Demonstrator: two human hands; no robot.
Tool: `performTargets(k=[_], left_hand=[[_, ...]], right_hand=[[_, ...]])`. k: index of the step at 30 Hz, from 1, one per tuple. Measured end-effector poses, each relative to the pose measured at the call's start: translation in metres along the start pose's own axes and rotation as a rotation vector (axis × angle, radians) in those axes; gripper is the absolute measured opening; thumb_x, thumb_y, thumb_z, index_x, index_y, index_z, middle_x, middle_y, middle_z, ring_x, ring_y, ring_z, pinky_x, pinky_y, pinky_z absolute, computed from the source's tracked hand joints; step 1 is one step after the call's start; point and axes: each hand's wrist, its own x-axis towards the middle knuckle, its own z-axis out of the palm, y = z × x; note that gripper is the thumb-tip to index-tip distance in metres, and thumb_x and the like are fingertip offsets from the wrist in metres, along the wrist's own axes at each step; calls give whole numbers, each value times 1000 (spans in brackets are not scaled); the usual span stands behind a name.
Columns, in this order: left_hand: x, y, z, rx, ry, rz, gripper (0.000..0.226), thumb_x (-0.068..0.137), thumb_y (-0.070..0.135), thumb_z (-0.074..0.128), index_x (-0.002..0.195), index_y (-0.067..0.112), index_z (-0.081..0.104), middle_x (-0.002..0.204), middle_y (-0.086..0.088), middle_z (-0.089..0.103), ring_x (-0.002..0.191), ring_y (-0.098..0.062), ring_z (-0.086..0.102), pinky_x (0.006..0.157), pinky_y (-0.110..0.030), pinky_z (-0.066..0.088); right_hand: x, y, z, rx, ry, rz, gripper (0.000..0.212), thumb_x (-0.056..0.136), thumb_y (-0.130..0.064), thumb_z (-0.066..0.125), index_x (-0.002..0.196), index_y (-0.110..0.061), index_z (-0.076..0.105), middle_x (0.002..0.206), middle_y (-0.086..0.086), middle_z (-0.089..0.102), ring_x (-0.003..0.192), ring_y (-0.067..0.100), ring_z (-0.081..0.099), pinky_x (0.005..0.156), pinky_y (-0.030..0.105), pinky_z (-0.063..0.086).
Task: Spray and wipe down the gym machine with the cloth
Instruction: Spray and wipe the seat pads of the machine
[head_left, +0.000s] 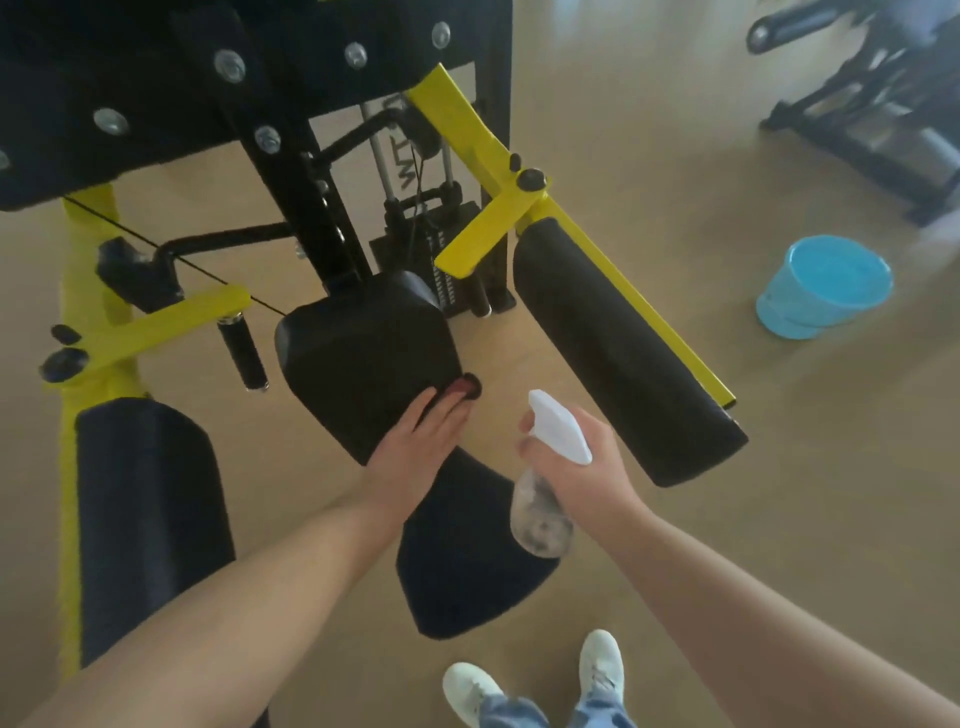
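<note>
1. Gym machine (291, 171), black frame with yellow arms, filling the upper left and middle of the view, standing on the tan floor (779, 467).
2. Black back pad (363, 353) in the middle, seat pad (467, 561) just below it, long black arm pads on either side.
3. Cloth (465, 387), dark reddish, barely peeking out at the back pad's lower right corner, mostly hidden under a hand.
4. Left hand (421, 447) lying flat on that same corner, fingers (452, 410) straight and close together, pressing down on the cloth.
5. Right hand (576, 462) just beside the left, off the pad's edge, fingers wrapped around the neck of a spray bottle (543, 514); clear body hanging down, white trigger head pointing up and left toward the pad. Can't tell if the trigger is squeezed.
6. Blue bucket (826, 286) on the floor well off to the right, tilted in the wide-angle view.
7. White sneakers (597, 660) and jeans at the bottom edge.
8. Another dark machine, blurry, in the top right corner.
</note>
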Motion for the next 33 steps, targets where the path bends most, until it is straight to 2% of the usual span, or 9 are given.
performTargets(k=[2, 5, 9, 13, 19, 23, 27, 30, 33], left_hand=[[2, 11, 12, -27, -36, 41, 79, 104, 16, 40, 161, 4, -15, 172, -8, -14, 158, -30, -16, 117, -53, -19], [10, 11, 14, -11, -45, 43, 81, 104, 17, 41, 160, 3, -15, 171, -10, -17, 156, -31, -22, 122, -54, -15], [9, -4, -3, 50, -22, 29, 81, 107, 24, 34, 155, 0, -26, 159, -22, -38, 152, -36, -31, 120, -62, -14], [8, -35, -43, -43, 51, -162, 92, 105, 28, 46, 155, -1, -26, 165, -23, -30, 155, -37, -22, 122, -64, 2], [-2, -54, -68, -176, 109, -424, 98, 101, 28, 56, 161, 7, -19, 162, -21, -36, 148, -40, -33, 109, -71, -19], [1, -44, -70, -148, 132, -408, 77, 106, 24, 40, 163, 9, -9, 169, -18, -22, 157, -38, -15, 114, -69, -13], [1, -42, -53, -111, 178, -343, 73, 104, 29, 40, 164, 13, 1, 171, -15, -14, 159, -35, -8, 120, -69, -1], [4, -31, -32, -32, 145, -183, 75, 105, 35, 38, 164, 10, -2, 172, -15, -9, 158, -36, -11, 119, -69, 12], [15, -18, -12, -7, 92, -21, 74, 106, 28, 40, 163, 8, -3, 172, -15, -6, 157, -36, -15, 122, -66, 9]], right_hand=[[2, 12, 0, 10, 10, 60, 13, 87, -24, 77, 94, -31, 70, 88, -7, 67, 82, 15, 69, 66, 31, 58], [3, 21, -2, 25, -35, 74, 14, 88, -24, 77, 98, -30, 68, 90, -13, 66, 79, 3, 66, 64, 20, 55], [4, 12, -5, 16, -92, 66, 15, 87, -24, 75, 99, -30, 69, 92, -6, 70, 86, 15, 69, 68, 26, 55], [8, -9, -10, 49, -103, 27, 11, 86, -22, 76, 95, -24, 70, 89, 1, 67, 80, 17, 68, 63, 28, 56], [8, -28, -21, 51, -171, -29, 11, 86, -21, 74, 96, -21, 69, 92, 5, 65, 83, 21, 69, 62, 31, 59], [9, -25, -15, 81, -224, -28, 15, 85, -23, 76, 99, -25, 69, 95, 4, 70, 92, 17, 69, 73, 31, 60], [12, -22, 2, 81, -268, 2, 22, 89, -23, 80, 96, -34, 63, 97, -6, 64, 97, 18, 64, 85, 34, 62], [15, -12, 14, 130, -282, 28, 33, 91, -21, 79, 84, -38, 52, 88, -14, 58, 82, 12, 61, 73, 22, 55], [26, -3, 29, 125, -251, 14, 30, 92, -25, 80, 85, -38, 54, 82, -15, 62, 74, 8, 66, 64, 18, 54]])
